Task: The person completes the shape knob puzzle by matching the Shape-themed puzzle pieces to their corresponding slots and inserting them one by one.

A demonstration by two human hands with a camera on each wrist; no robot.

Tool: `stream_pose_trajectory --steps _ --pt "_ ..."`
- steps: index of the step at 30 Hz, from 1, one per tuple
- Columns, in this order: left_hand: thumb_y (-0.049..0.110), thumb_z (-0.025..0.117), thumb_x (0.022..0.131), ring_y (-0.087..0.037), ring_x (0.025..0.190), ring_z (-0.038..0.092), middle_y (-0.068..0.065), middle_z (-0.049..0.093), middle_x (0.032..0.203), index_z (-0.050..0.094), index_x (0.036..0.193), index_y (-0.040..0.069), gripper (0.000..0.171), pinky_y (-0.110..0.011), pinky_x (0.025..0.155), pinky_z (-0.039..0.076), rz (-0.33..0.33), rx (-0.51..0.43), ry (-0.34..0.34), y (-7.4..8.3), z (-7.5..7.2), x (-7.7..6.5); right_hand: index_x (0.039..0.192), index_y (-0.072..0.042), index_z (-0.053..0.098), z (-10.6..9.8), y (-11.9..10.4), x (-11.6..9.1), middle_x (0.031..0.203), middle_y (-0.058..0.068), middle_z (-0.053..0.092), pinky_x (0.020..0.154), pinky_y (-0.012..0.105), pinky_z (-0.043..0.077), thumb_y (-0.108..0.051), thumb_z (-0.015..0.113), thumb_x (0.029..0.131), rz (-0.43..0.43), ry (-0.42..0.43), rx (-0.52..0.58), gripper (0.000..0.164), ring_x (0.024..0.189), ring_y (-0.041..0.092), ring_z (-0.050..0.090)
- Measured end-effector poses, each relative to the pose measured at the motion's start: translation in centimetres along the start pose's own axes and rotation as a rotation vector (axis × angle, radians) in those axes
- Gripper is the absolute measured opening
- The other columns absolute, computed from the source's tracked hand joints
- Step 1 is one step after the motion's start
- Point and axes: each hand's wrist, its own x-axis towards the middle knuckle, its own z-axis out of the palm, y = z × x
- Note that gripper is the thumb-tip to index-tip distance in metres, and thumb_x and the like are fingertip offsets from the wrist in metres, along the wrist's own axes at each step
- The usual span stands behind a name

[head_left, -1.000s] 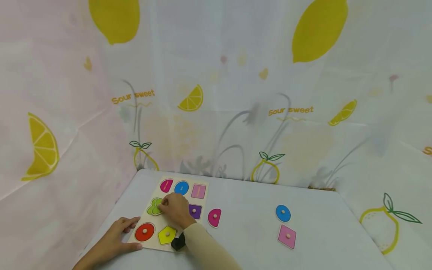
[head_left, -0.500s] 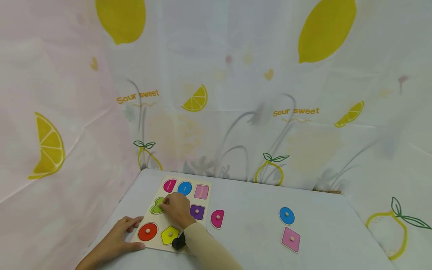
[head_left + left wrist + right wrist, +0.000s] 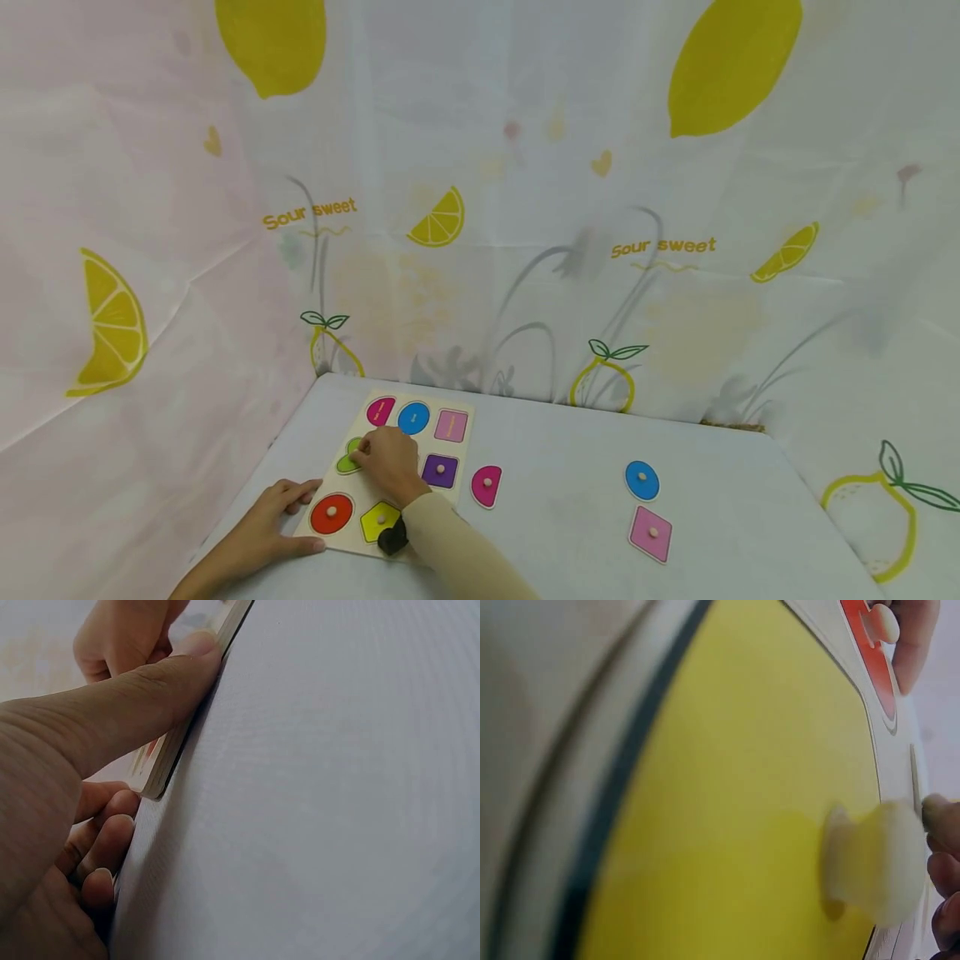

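Observation:
A wooden knob puzzle board (image 3: 321, 535) lies at the left of the white table. My right hand (image 3: 392, 460) reaches across it and pinches the green lobed puzzle piece (image 3: 348, 458) at its near side. The fingers hide the piece's knob and part of its outline. At the board's near-left corner, my left hand (image 3: 270, 523) holds the board, thumb on the front edge and curled fingers at the left side, as the left wrist view shows. A red round piece (image 3: 332, 513), a yellow pentagon (image 3: 742, 772) and a purple square (image 3: 439, 471) sit in the board.
Right of the board lies a magenta half-circle piece (image 3: 487, 487). Farther right are a blue round piece (image 3: 642, 481) and a pink diamond-like piece (image 3: 650, 534). Three printed shapes line the board's far row. Lemon-print cloth (image 3: 480, 308) rises behind the table.
The green piece has turned slightly in my right fingers, and less of a second outline shows around it. My left hand stays at the board corner. The head view has shifted slightly.

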Motion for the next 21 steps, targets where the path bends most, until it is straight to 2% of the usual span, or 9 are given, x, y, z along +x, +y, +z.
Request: stream_pose_trajectory --steps 5,11,17,21 --pt "0.045 0.092 0.071 -0.01 0.097 0.042 0.001 0.049 0.107 0.059 0.142 0.005 0.088 -0.028 0.081 0.041 -0.01 -0.007 -0.008 0.1 -0.1 0.0 0.089 -0.022 0.083 0.0 -0.2 0.0 0.071 -0.015 0.066 0.07 0.02 0.045 -0.039 0.08 0.091 0.028 -0.011 -0.012 0.017 0.068 0.002 0.051" --pt "0.044 0.093 0.071 -0.015 0.099 0.043 0.001 0.05 0.108 0.057 0.144 0.007 0.089 -0.03 0.082 0.043 -0.041 -0.001 -0.025 0.1 -0.2 0.1 0.092 -0.022 0.083 -0.6 0.2 -0.2 0.077 -0.016 0.068 0.071 0.02 0.046 -0.039 0.079 0.091 -0.021 -0.026 -0.02 0.017 0.072 0.001 0.053" --pt "0.043 0.094 0.069 -0.017 0.099 0.044 0.0 0.051 0.108 0.058 0.143 0.006 0.09 -0.031 0.083 0.043 -0.058 0.005 -0.021 0.4 -0.1 0.2 0.094 -0.022 0.082 -2.0 1.8 -0.3 0.07 -0.015 0.063 0.06 0.018 0.042 -0.037 0.078 0.092 -0.073 -0.004 -0.029 0.016 0.066 0.001 0.051" --pt "0.042 0.096 0.067 -0.019 0.099 0.043 -0.001 0.051 0.107 0.058 0.142 0.003 0.092 -0.03 0.081 0.043 -0.087 0.01 -0.027 0.4 0.0 0.3 0.093 -0.02 0.082 -3.1 3.5 -0.9 0.072 -0.013 0.065 0.057 0.016 0.042 -0.034 0.078 0.092 -0.105 0.038 0.012 0.014 0.066 0.001 0.053"
